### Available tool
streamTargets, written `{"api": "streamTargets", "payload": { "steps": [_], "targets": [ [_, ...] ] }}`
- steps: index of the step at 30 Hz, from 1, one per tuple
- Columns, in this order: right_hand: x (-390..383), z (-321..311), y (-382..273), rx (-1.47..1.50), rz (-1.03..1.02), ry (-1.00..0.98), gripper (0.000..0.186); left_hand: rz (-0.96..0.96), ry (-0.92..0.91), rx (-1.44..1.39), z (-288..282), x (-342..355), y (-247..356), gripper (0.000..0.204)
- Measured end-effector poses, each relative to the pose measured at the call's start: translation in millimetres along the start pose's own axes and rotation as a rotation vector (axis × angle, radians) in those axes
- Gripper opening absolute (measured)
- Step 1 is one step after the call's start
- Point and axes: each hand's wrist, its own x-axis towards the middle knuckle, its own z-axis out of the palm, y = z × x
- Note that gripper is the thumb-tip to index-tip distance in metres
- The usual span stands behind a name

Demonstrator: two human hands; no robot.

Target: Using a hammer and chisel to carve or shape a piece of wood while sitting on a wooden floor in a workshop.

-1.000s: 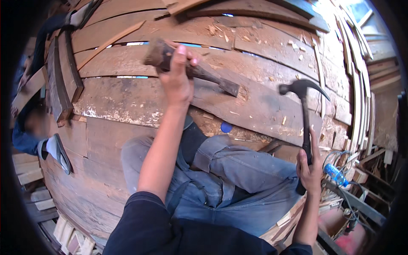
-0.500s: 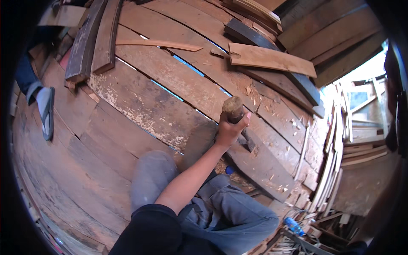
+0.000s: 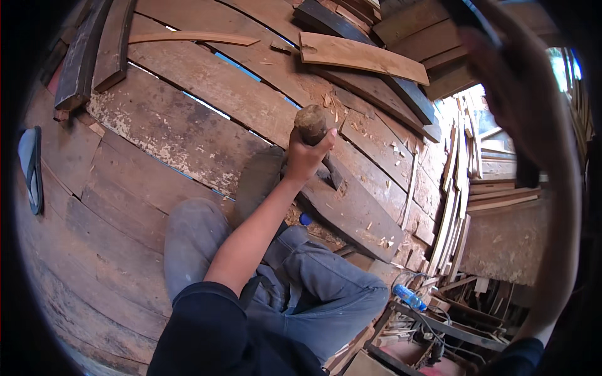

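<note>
My left hand (image 3: 305, 156) is wrapped round the thick wooden handle of a chisel (image 3: 311, 123). The metal blade slants down below the fist, and its tip rests on a dark board (image 3: 370, 216) in front of my folded legs. Wood chips lie on that board and around it. High at the far right, my right hand (image 3: 511, 88) is raised close to the camera, blurred and in shadow. It grips a dark tool (image 3: 527, 170) whose lower end pokes out under the hand; its kind cannot be made out.
Beyond the board, loose planks (image 3: 364, 57) lie stacked across the plank floor (image 3: 188, 119), which has gaps. Thick beams (image 3: 81, 56) lie at the upper left, near a sandal (image 3: 31, 169). Wood strips (image 3: 451, 207) lean at the right, above a blue-labelled bottle (image 3: 409, 296) and cables.
My right hand has risen into fuller view at the right with the dark tool. The scene has shifted left and up, while my left hand keeps the chisel on the board.
</note>
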Motion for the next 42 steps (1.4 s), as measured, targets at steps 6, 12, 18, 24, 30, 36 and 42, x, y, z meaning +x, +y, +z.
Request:
{"api": "streamTargets", "payload": {
  "steps": [6, 12, 18, 24, 30, 36, 42],
  "targets": [
    [-3.3, 14.5, 36.2, -0.293, -0.195, -0.737, 0.042, -0.133, -0.013, -0.03, 20.0, -21.9, -3.3, 0.025],
    [-61.8, -56.8, 87.6, -0.456, -0.064, -0.412, 0.046, -0.058, -0.061, -0.046, 27.1, -22.4, -11.7, 0.021],
    [-113.3, -87.5, 114.1, -0.198, 0.273, 0.146, 0.051, 0.115, 0.005, -0.18, 22.8, -1.9, 28.7, 0.017],
    [-243.3, 40.6, 120.6, -0.291, 0.249, -0.008, 0.063, 0.136, -0.035, -0.003, 23.2, -1.8, 41.1, 0.017],
    [-427.7, 192.3, 79.1, 0.327, 0.814, -0.193, 0.057, 0.102, -0.057, 0.05, 24.2, -8.8, 20.5, 0.014],
    [-488.7, 273.8, 21.8, 0.404, 1.061, 0.124, 0.055, 0.167, -0.046, 0.029, 34.6, -10.4, 20.0, 0.015],
    [-491.3, 278.1, 31.9, 0.444, 1.054, 0.105, 0.054, 0.182, -0.128, 0.009, 36.7, -10.0, 18.6, 0.013]
  ]
}}
